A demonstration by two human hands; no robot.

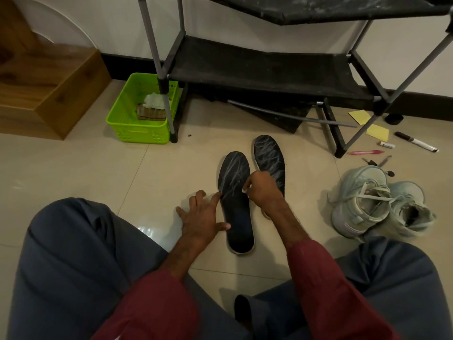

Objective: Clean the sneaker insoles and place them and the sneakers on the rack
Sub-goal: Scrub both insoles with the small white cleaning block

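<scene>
Flat on the glossy beige tiled floor (98,173), side by side and just apart: two thin, dark, foot-shaped insoles with pale rims. Near insole (239,222) with toe pointing away and heel towards the knees, matt black at the heel, streaked with chalky grey smears across the forefoot. Far insole (268,155) just to the right and further out, streaked the same way, heel end hidden behind the right wrist.

Left hand (203,217) low on the tile beside the near insole, fingers straight and spread, index fingertip touching the insole's left edge, thumb tip resting on its dark middle. Right hand (259,190) raised over the gap between the two insoles, fingers curled inward towards the near insole's right edge; impossible to tell whether pinching anything.

To the right, well apart from the insoles: pair of pale mint-grey knit sneakers (377,204), soft and slumped, touching each other, laces loose, openings upward.

Behind, against the white wall: rack (257,67) of grey metal tubes, black plastic joints and dusty black fabric shelves, with one loose tube and a black panel lying slanted underneath. Beside its left leg, a bright green perforated plastic basket (137,133) holding crumpled white material and something brownish. Far left, a grained wooden box (49,89). Near the rack's right leg, on the tile: yellow paper squares (377,132), a black-and-white marker (416,142), a pink pen (365,152).
</scene>
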